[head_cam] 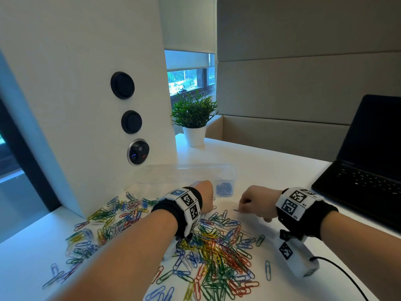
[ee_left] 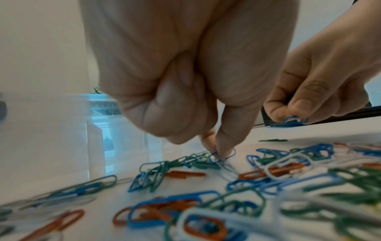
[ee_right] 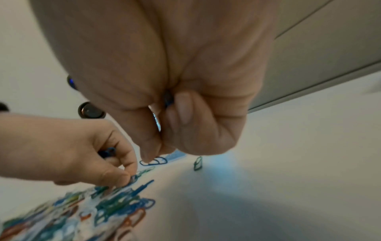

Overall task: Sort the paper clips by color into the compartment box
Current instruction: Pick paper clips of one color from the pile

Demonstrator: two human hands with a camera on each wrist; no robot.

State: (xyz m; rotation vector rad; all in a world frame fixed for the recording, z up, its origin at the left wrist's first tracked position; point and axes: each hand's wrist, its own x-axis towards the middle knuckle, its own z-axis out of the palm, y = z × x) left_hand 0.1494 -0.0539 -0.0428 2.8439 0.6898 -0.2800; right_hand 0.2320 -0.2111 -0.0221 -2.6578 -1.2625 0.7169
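The heap of coloured coated-wire paper clips (head_cam: 217, 246) sprawls below both wrists. The left hand (ee_left: 216, 146) pinches a blue clip (ee_left: 218, 156) at the heap's far edge; the right hand (ee_right: 156, 151) pinches another blue clip (ee_right: 153, 161). The clear plastic compartment box (head_cam: 195, 172) sits beyond the fingertips. Clips look light, springy, slippery and tangle-prone; best pinched at a rounded end.

a loose heap of paper clips (head_cam: 208, 255) in blue, green, red, yellow and white is spread flat on the white surface, under and beside the left hand (head_cam: 202, 197) and near the right hand (head_cam: 257, 203). one blue clip (ee_left: 221, 155) is pinched at the left fingertips; another blue clip (ee_left: 292, 121) is pinched by the right. the clear compartment box (head_cam: 186, 173) is seen just beyond the left hand, blue clips (head_cam: 224, 189) gathered in its right end compartment.
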